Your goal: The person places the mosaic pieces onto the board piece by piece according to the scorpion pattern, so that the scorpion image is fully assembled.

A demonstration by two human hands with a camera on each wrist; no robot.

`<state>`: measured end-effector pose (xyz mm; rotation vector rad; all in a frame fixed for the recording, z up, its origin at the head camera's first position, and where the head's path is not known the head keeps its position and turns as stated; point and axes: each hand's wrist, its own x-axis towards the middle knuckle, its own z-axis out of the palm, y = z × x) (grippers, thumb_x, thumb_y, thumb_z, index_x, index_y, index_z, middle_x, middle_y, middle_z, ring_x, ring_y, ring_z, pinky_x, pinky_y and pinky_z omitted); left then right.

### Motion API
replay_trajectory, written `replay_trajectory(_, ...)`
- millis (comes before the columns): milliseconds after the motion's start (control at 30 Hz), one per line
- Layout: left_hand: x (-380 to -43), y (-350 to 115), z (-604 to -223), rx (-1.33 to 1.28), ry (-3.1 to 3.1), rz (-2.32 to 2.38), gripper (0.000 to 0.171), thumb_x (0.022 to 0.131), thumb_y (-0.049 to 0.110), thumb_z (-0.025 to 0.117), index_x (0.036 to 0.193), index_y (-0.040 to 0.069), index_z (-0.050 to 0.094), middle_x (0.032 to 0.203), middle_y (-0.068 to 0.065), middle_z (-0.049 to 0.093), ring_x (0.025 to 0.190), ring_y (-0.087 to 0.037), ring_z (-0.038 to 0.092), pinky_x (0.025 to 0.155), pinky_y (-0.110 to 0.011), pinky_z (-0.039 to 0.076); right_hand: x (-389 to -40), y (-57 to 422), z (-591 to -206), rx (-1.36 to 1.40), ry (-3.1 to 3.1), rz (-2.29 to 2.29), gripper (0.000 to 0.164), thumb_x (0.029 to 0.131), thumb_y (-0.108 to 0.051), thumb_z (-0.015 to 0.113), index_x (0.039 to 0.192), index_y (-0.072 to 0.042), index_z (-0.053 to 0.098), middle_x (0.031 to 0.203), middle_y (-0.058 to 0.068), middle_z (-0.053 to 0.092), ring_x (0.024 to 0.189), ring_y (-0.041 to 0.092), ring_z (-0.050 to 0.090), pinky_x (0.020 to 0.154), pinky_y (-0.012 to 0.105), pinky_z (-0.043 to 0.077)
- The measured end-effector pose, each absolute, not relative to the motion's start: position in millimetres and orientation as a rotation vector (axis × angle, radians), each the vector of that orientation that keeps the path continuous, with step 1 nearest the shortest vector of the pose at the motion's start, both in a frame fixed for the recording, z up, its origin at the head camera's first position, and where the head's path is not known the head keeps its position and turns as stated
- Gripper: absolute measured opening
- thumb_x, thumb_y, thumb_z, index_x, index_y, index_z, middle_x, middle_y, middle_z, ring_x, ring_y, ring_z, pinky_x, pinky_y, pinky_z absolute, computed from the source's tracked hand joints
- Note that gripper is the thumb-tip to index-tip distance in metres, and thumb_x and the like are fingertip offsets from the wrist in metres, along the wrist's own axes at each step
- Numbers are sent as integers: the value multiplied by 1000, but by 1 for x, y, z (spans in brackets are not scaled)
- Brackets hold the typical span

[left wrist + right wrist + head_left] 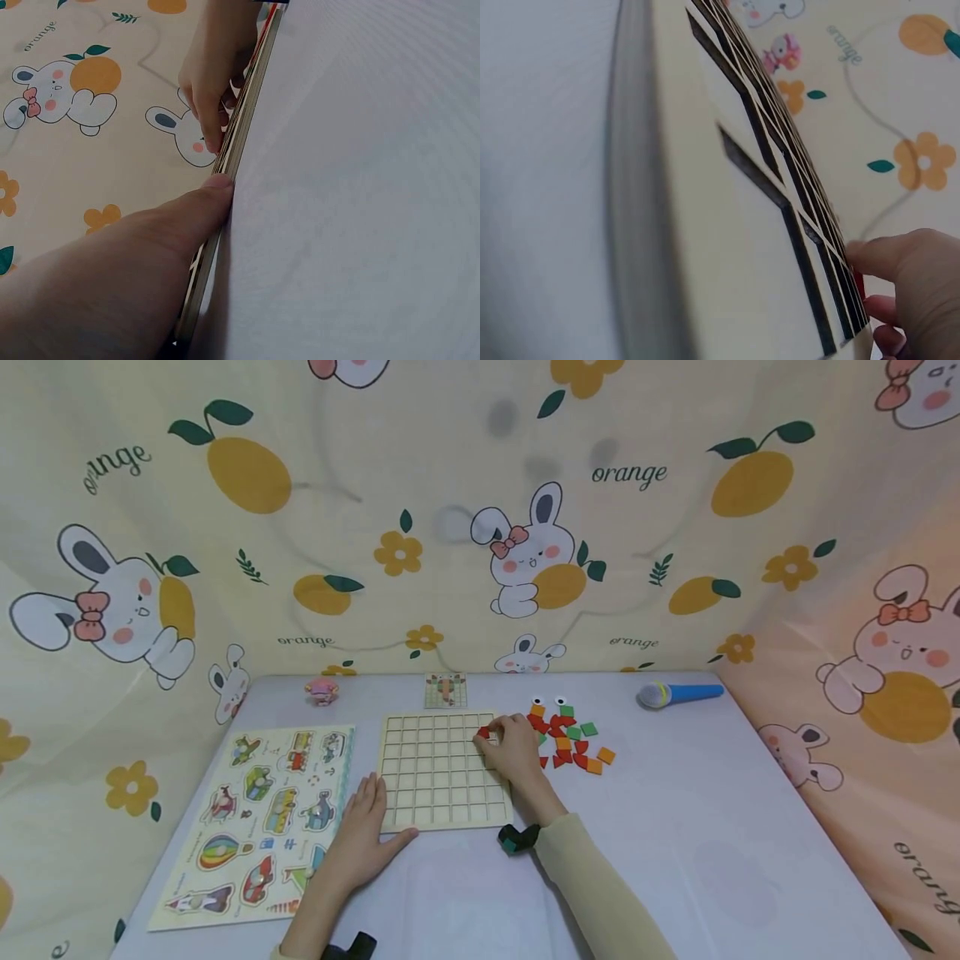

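Observation:
A wooden grid board [442,774] lies in the middle of the table, its small square cells bare across most of it. My left hand [360,837] rests at the board's lower left corner, fingers straight along the left side and thumb stretched along the front edge. In the left wrist view that thumb [202,202] touches the board's edge. Over the upper right cells, my right hand [516,758] pinches a small red piece [483,732] between thumb and fingertips. Only a sliver of the red piece [859,285] shows in the right wrist view, mostly hidden by the fingers.
Right of the board lie loose red, orange and green pieces [573,733] and two googly eyes [559,701]. A picture card [446,691] is behind the board. A vehicle puzzle board [247,868] lies left, a pink figurine [322,692] back left, a toy microphone [686,694] back right.

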<state>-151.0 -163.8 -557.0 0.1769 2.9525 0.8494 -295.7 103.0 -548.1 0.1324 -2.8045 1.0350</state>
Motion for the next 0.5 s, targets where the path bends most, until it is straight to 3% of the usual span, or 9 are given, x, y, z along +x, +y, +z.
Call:
replay_trajectory(167,-150,-162,-553,165,2946,842,109,96,55,73,163,-11,17,174,-28,10,163,-43,5,132,-59,10,-296,102,-548,160,-2800,1024,32,92,-33,81,106,-4,77,110,14,66,104,31,58,96,50,44)
replay_trajectory(333,-150,-162,-553,164,2946,841,109,96,56,73,163,-10,17,174,-28,9,163,-43,5,132,-58,10,-299,106,-552,242,-2732,1070,15,93,-13,68,101,-7,79,105,13,65,101,31,58,91,52,43)
replay_trajectory(400,-150,-162,-553,163,2944,843,110,96,57,72,163,-10,18,174,-28,10,163,-43,5,132,-58,10,-300,109,-552,274,-2710,1094,18,95,-7,65,106,-7,80,105,14,65,101,31,58,90,51,46)
replay_trajectory(500,-150,-162,-553,167,2951,846,109,96,56,72,163,-11,19,174,-28,10,163,-44,6,132,-59,11,-300,112,-549,253,-2724,1134,25,98,-11,69,120,-2,75,110,17,63,100,31,56,88,47,51)
